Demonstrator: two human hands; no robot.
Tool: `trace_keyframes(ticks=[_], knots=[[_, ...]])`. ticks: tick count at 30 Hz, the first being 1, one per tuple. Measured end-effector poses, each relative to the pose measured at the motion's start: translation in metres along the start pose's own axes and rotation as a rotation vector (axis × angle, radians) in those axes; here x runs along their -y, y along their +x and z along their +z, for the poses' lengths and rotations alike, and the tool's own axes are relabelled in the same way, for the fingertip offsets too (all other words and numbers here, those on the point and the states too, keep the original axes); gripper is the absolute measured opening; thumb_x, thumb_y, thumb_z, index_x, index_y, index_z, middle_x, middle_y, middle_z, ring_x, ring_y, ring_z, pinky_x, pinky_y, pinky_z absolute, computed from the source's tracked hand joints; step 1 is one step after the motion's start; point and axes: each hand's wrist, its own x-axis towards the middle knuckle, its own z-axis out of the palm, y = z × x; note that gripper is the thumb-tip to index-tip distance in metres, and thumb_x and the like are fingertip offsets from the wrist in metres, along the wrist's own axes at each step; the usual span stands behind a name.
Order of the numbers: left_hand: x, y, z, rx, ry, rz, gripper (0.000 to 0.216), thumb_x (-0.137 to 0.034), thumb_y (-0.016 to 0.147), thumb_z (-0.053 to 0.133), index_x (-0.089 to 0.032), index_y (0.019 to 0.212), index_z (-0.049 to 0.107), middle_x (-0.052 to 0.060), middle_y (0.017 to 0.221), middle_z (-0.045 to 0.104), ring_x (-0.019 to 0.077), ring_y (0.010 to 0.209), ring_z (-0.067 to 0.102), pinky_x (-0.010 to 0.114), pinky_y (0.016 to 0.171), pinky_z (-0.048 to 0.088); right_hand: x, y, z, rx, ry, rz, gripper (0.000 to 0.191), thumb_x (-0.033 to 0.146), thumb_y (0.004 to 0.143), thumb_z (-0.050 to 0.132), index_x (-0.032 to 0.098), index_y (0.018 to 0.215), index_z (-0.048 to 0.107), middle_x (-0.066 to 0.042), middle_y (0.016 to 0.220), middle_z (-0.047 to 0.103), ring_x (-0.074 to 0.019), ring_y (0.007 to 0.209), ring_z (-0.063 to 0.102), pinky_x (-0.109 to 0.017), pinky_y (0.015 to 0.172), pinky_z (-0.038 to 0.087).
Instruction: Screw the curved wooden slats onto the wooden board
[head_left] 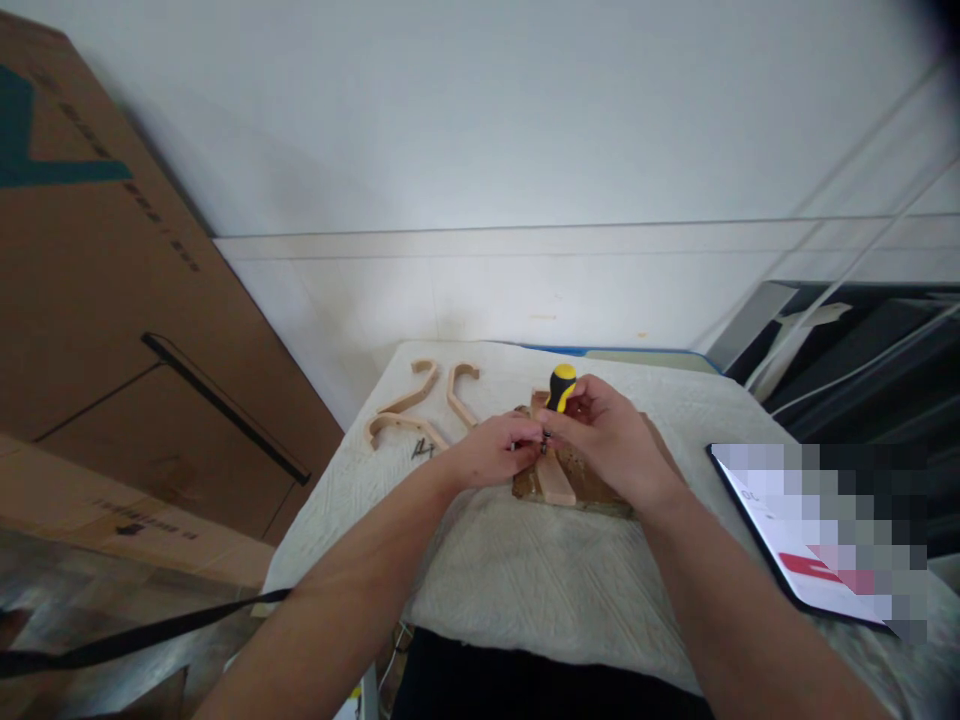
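A stubby yellow-and-black screwdriver (561, 387) stands nearly upright, handle on top. My right hand (616, 440) is closed around its lower part, thumb and fingers by the shaft. From the left, my left hand (491, 452) pinches at the screwdriver's tip; a small dark metal bit shows there, too small to name. Under both hands lies a pale wooden piece (556, 480), across a worn brown board (600, 484). Left of my hands rest three bent wooden hooks, one at the back (411, 390), one upright-looking (459, 392), one in front (397, 424). Several dark screws (422, 449) lie beside them.
A white textured cloth (480, 560) covers the table. On its right lies a tablet (795, 540) with a lit, partly blurred screen. A large cardboard box (150, 300) leans at the left, a white wall (487, 150) stands behind, and dark panels (885, 350) stand at the right.
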Motion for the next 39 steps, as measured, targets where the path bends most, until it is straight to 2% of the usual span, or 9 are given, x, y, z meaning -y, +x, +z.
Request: trace_keyframes(ticks=[4,6,10,15,22,25,29,34,39], knots=[[0.000,0.000,0.000,0.007,0.014,-0.002,0.017,-0.012,0.086,0.050,-0.014,0.069,0.055,0.001,0.076,0.056,0.0129,0.077,0.052,0.024,0.072,0.041,-0.003,0.002,0.005,-0.174,-0.136,-0.022,0.036,0.043,0.068,0.075,0.022,0.083,0.050,0.001,0.074,0.059,-0.0156,0.066,0.054,-0.031,0.061,0.045],[-0.001,0.000,0.000,0.015,0.008,-0.017,0.016,-0.011,0.086,0.050,-0.014,0.071,0.056,0.001,0.077,0.056,0.0129,0.078,0.052,0.024,0.074,0.042,-0.002,0.001,0.005,-0.152,-0.139,-0.021,0.034,0.043,0.069,0.074,0.022,0.084,0.051,0.001,0.074,0.059,-0.0159,0.066,0.055,-0.031,0.062,0.046],[-0.001,0.001,-0.001,0.021,0.011,-0.036,0.014,-0.011,0.085,0.050,-0.014,0.075,0.059,0.001,0.079,0.060,0.0135,0.080,0.054,0.025,0.076,0.043,0.005,-0.002,0.001,-0.002,0.034,0.011,0.029,0.039,0.073,0.069,0.022,0.092,0.054,-0.001,0.086,0.063,-0.0173,0.077,0.060,-0.034,0.071,0.049],[-0.002,0.000,-0.001,0.023,-0.012,-0.010,0.019,-0.010,0.087,0.049,-0.016,0.092,0.066,0.003,0.091,0.067,0.0144,0.086,0.057,0.026,0.082,0.043,0.004,-0.001,-0.004,0.125,0.163,0.032,0.025,0.035,0.076,0.065,0.023,0.096,0.056,-0.003,0.090,0.065,-0.0174,0.080,0.062,-0.033,0.069,0.051],[-0.002,0.001,0.001,-0.001,0.048,-0.076,0.012,-0.011,0.084,0.052,-0.015,0.077,0.061,0.001,0.082,0.063,0.0139,0.082,0.057,0.025,0.078,0.045,-0.007,0.003,0.003,0.005,-0.024,0.007,0.027,0.037,0.073,0.070,0.023,0.088,0.051,0.002,0.076,0.059,-0.0148,0.067,0.056,-0.030,0.063,0.048],[-0.003,0.001,0.000,0.011,0.024,-0.051,0.015,-0.010,0.084,0.050,-0.015,0.081,0.064,0.002,0.085,0.065,0.0137,0.083,0.058,0.025,0.078,0.045,-0.005,0.002,0.003,0.002,-0.037,0.013,0.030,0.039,0.073,0.070,0.023,0.093,0.055,-0.001,0.081,0.061,-0.0160,0.071,0.058,-0.031,0.065,0.049],[-0.002,0.001,0.000,0.024,-0.010,-0.045,0.020,-0.009,0.085,0.050,-0.016,0.093,0.067,0.002,0.089,0.068,0.0142,0.085,0.059,0.026,0.081,0.045,0.004,-0.001,0.000,0.069,0.071,0.019,0.025,0.039,0.079,0.063,0.022,0.097,0.062,-0.004,0.093,0.068,-0.0181,0.080,0.063,-0.033,0.070,0.052],[0.001,0.001,0.001,0.027,-0.028,-0.025,0.022,-0.010,0.086,0.049,-0.016,0.097,0.067,0.003,0.093,0.069,0.0152,0.089,0.060,0.026,0.084,0.045,0.007,-0.004,-0.002,0.069,0.160,0.025,0.029,0.039,0.078,0.065,0.023,0.102,0.064,-0.006,0.103,0.071,-0.0213,0.091,0.066,-0.036,0.074,0.054],[-0.001,0.001,0.000,0.012,-0.003,-0.009,0.017,-0.011,0.087,0.049,-0.014,0.087,0.065,0.003,0.086,0.066,0.0147,0.084,0.057,0.025,0.078,0.044,0.001,0.002,0.000,-0.011,-0.042,-0.046,0.027,0.041,0.076,0.069,0.020,0.091,0.062,-0.007,0.090,0.071,-0.0208,0.080,0.066,-0.036,0.073,0.051]])
